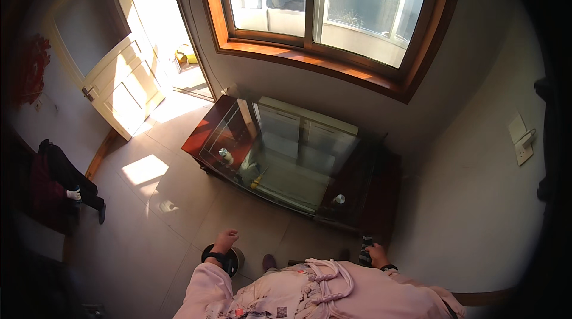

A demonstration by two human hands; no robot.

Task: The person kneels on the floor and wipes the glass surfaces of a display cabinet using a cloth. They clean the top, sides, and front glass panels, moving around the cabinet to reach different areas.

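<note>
My left hand (225, 241), with a dark band at the wrist, hangs above a round black-topped container (233, 262). Its fingers curl to the right; nothing shows in them, but their inner side is hidden. Out to the right, my right hand (378, 255) grips a dark striped cloth (366, 249) beside the low cabinet's right end. Before me stands that dark red wooden cabinet (210, 127) with a glass top (286, 176). A yellow-handled tool (256, 181), perhaps a screwdriver, shows at the glass; whether it lies on or under it, I cannot tell.
An open cream door (123, 91) stands at the left beside a sunlit doorway. A seated person (67, 185) is at the far left, legs reaching onto the tiled floor (178, 211). Behind the cabinet is a wood-framed window (308, 46). A wall socket (523, 151) holds a plug at right.
</note>
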